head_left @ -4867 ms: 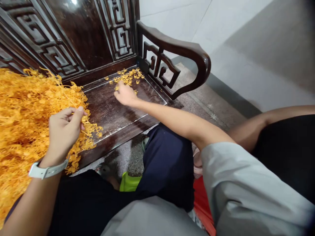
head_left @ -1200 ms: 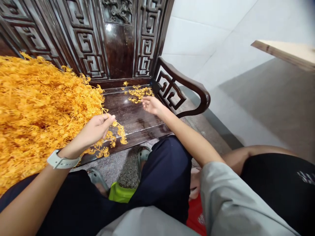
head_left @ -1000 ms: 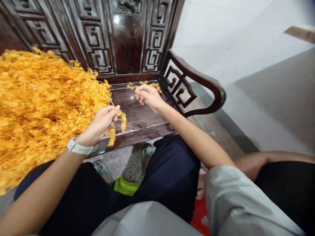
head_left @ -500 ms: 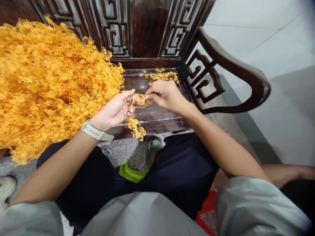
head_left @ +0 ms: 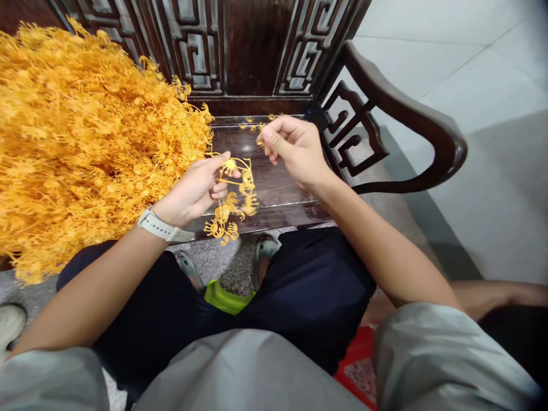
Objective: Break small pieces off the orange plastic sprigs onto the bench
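My left hand [head_left: 194, 188] is closed on a yellow plastic flower sprig [head_left: 247, 185], gripping it between thumb and fingers. Its thin stems and spidery blossoms hang down past the bench's front edge. To the right and slightly higher, my right hand [head_left: 295, 148] is apart from the sprig, with thumb and fingers curled together in a pinch. Whatever those fingertips hold, if anything, is hidden. Just behind my right hand, small loose yellow blossoms [head_left: 250, 120] lie on the dark wooden bench [head_left: 282, 191], partly covered by the hand.
A big heap of yellow plastic flowers [head_left: 94, 137] fills the bench's left side. A carved backrest [head_left: 257, 51] stands behind, and a curved armrest [head_left: 428, 123] is at right. Below are a green object [head_left: 226, 299] and a red object [head_left: 357, 359]. Another person's limb [head_left: 500, 294] shows at lower right.
My right hand has come away from the sprig, moving up and right toward the loose blossoms. The sprig now dangles from my left hand, which stays nearly in place.
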### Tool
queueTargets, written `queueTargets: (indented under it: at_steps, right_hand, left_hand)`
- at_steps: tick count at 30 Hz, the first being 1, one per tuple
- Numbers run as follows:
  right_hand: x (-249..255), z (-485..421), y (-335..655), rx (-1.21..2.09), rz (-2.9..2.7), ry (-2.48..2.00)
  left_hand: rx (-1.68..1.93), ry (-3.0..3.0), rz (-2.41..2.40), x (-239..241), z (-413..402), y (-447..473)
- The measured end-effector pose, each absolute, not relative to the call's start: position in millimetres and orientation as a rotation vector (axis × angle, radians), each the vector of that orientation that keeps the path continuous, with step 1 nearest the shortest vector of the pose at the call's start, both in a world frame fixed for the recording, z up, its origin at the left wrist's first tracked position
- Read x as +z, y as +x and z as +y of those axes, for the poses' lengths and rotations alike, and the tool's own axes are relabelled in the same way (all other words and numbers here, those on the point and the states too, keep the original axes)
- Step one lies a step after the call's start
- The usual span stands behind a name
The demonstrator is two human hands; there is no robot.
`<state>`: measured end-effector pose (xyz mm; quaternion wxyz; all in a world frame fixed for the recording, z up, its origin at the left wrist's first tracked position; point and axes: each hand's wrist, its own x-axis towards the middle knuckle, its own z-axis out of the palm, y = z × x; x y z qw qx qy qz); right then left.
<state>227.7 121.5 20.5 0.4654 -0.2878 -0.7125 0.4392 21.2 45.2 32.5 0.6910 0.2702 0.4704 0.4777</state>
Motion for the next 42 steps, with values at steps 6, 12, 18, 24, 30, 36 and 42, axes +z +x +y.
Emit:
queueTargets:
  at_steps: [6,12,18,24,30,36,42]
  right_hand:
    - [24,108,229,0.683,-2.186,-0.510]
    - [30,107,227,0.716,-2.126,-0.608]
    - [16,128,232,1.009,-1.765,-0.821]
    - [-21,222,280,1.129,-1.354,-0.906]
    - [-55,216,329,1.143,-1.624,-1.293]
    - [-61,183,313,1.912,-2.179,-1.184]
    - [-33,195,299,1.443,-1.345,-1.168]
  left_hand:
    - [1.135,0.716,1.054,29,43,26]
    - [1.139,0.854,1.135,24,46,27]
    - [0.949,0.912,1.149,33,42,27]
    - [0.849,0.966,1.154,28,26,41]
    - [0.971,0.952,1.230,16,28,31]
    - [1.045,0.961,1.215,21,42,20]
    - [1.054,0.942,1.217,16,48,25]
